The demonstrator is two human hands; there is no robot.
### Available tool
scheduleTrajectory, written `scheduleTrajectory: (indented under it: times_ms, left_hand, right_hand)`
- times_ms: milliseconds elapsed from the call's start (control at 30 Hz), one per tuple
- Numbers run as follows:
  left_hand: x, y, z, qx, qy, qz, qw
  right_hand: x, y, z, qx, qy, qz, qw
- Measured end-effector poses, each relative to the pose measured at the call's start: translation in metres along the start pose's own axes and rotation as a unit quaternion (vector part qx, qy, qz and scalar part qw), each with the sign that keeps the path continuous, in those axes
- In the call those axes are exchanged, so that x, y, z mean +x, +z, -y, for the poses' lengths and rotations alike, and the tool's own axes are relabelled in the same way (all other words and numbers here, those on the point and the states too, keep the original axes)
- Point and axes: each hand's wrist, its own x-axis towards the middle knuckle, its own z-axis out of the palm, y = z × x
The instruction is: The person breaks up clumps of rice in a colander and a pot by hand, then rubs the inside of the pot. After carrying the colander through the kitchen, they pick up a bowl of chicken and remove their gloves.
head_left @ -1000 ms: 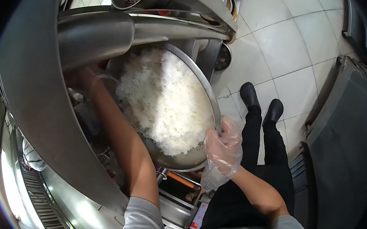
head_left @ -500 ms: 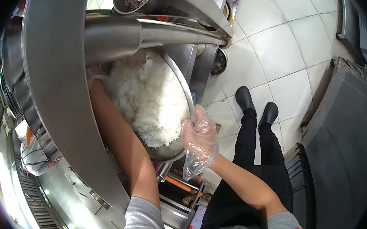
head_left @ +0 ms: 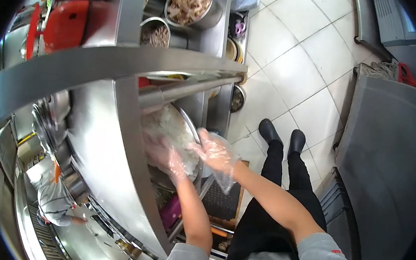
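A large metal bowl (head_left: 187, 118) of white cooked rice (head_left: 171, 127) stands beneath a steel shelf, which hides its left side. My left hand (head_left: 166, 157), in a clear plastic glove, lies over the rice with its fingers stretched out, slightly blurred. Whether any grains are under the palm cannot be seen. On the near side, my right hand (head_left: 216, 155) is also in a loose clear glove. It grips the bowl's rim, fingers reaching over the edge and thumb pointing up.
A steel shelf (head_left: 95, 136) and a curved metal bar (head_left: 174, 61) cross above the bowl. Metal containers of shredded food (head_left: 188, 4) and chopped meat (head_left: 155, 34) sit at the back. A red box (head_left: 65, 25) stands on the shelf. Another person (head_left: 56, 201) is at the far left.
My left hand has come from the bowl's far left, behind the shelf, onto the near part of the rice. My right hand stays at the rim. My view has shifted, showing more containers.
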Motion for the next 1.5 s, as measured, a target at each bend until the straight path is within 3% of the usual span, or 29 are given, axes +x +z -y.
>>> scheduleTrajectory:
  times_ms: [33,67,133,200,233,267,300,333,367,400,500,600,667,700,733,800,833,867,900,933,967,1033,1100,1200,1267,1367,1400,1467,1500]
  left_hand:
    - [-0.020,-0.013,-0.001,-0.019,0.031,0.029,0.999]
    - [-0.038,-0.017,-0.016,-0.111,-0.060,0.047,0.991]
    - [-0.072,-0.039,-0.044,-0.205,0.032,0.097,0.973]
    - [-0.098,-0.060,-0.060,-0.286,0.084,0.230,0.926]
    - [-0.120,-0.067,-0.065,-0.325,0.002,0.295,0.899]
    - [-0.134,-0.075,-0.069,-0.364,-0.087,0.378,0.847]
    - [-0.130,-0.086,-0.082,-0.393,-0.084,0.423,0.812]
    - [-0.123,-0.094,-0.093,-0.430,-0.100,0.466,0.767]
    - [-0.124,-0.088,-0.088,-0.406,-0.089,0.515,0.749]
    - [-0.121,-0.073,-0.083,-0.380,-0.079,0.561,0.731]
    - [-0.082,-0.050,-0.114,-0.440,-0.030,0.523,0.729]
    - [-0.026,-0.009,-0.161,-0.508,0.062,0.452,0.731]
    - [0.023,0.006,-0.215,-0.305,0.247,0.393,0.832]
    - [0.047,-0.015,-0.264,-0.363,0.155,0.423,0.816]
    - [0.053,0.029,-0.268,-0.367,0.166,0.416,0.815]
    - [0.091,-0.011,-0.365,-0.296,0.083,0.484,0.820]
    - [0.098,-0.026,-0.405,-0.302,0.086,0.481,0.819]
    - [0.102,-0.036,-0.443,-0.340,0.138,0.475,0.800]
    - [0.111,-0.037,-0.475,-0.379,0.192,0.464,0.777]
    - [0.115,-0.032,-0.502,-0.424,0.229,0.446,0.755]
    - [0.124,-0.020,-0.526,-0.462,0.228,0.428,0.742]
    - [0.154,0.034,-0.547,-0.505,0.178,0.416,0.735]
    - [0.204,0.119,-0.548,-0.519,0.100,0.431,0.731]
    - [0.263,0.235,-0.551,-0.532,0.106,0.381,0.749]
    - [0.309,0.119,-0.613,-0.681,-0.090,0.552,0.472]
    - [0.357,0.091,-0.694,-0.799,-0.127,0.521,0.272]
    - [0.367,0.092,-0.706,-0.795,-0.143,0.523,0.271]
    - [0.404,0.100,-0.749,-0.720,0.030,0.527,0.451]
    - [0.414,0.122,-0.764,-0.720,0.033,0.530,0.447]
  right_hand:
    - [-0.005,-0.006,-0.008,0.020,-0.014,-0.004,1.000]
    - [-0.010,-0.016,-0.021,0.040,-0.030,-0.009,0.999]
    - [-0.042,-0.040,-0.063,-0.002,-0.077,-0.071,0.995]
    - [-0.071,-0.102,-0.089,-0.074,0.213,-0.009,0.974]
    - [-0.103,-0.102,-0.158,-0.186,0.198,-0.123,0.955]
    - [-0.132,-0.146,-0.168,-0.238,0.287,-0.040,0.927]
    - [-0.168,-0.173,-0.213,-0.293,0.348,-0.029,0.890]
    - [-0.202,-0.212,-0.192,-0.242,0.468,-0.064,0.848]
    - [-0.247,-0.230,-0.227,-0.224,0.484,-0.133,0.835]
    - [-0.273,-0.261,-0.199,-0.218,0.496,-0.145,0.828]
    - [-0.325,-0.299,-0.206,-0.249,0.507,-0.164,0.809]
    - [-0.338,-0.325,-0.263,-0.294,0.404,-0.145,0.854]
    - [-0.298,-0.353,-0.229,-0.080,0.434,-0.336,0.832]
    - [-0.264,-0.371,-0.192,0.099,0.402,-0.363,0.835]
    - [-0.231,-0.390,-0.160,0.274,0.351,-0.374,0.814]
    - [-0.163,-0.428,-0.128,0.380,0.242,-0.262,0.853]
    - [-0.129,-0.447,-0.072,0.303,0.198,-0.243,0.900]
    - [-0.089,-0.460,-0.048,0.368,0.145,-0.194,0.898]
    - [-0.059,-0.469,0.005,0.402,-0.002,-0.218,0.889]
    - [-0.021,-0.477,0.047,0.504,-0.062,-0.169,0.845]
    - [0.008,-0.487,0.093,0.526,-0.035,-0.138,0.839]
    - [0.030,-0.520,0.164,0.542,-0.006,-0.103,0.834]
    - [0.040,-0.568,0.221,0.513,-0.225,-0.069,0.825]
    - [0.066,-0.638,0.276,0.634,-0.281,0.021,0.720]
    - [0.098,-0.679,0.292,0.693,-0.299,0.045,0.655]
    - [0.153,-0.729,0.309,0.711,-0.288,0.050,0.639]
    - [0.168,-0.734,0.307,0.721,-0.269,0.055,0.636]
    - [0.205,-0.754,0.298,0.736,-0.268,0.083,0.616]
    - [0.220,-0.764,0.296,0.714,-0.263,0.055,0.647]
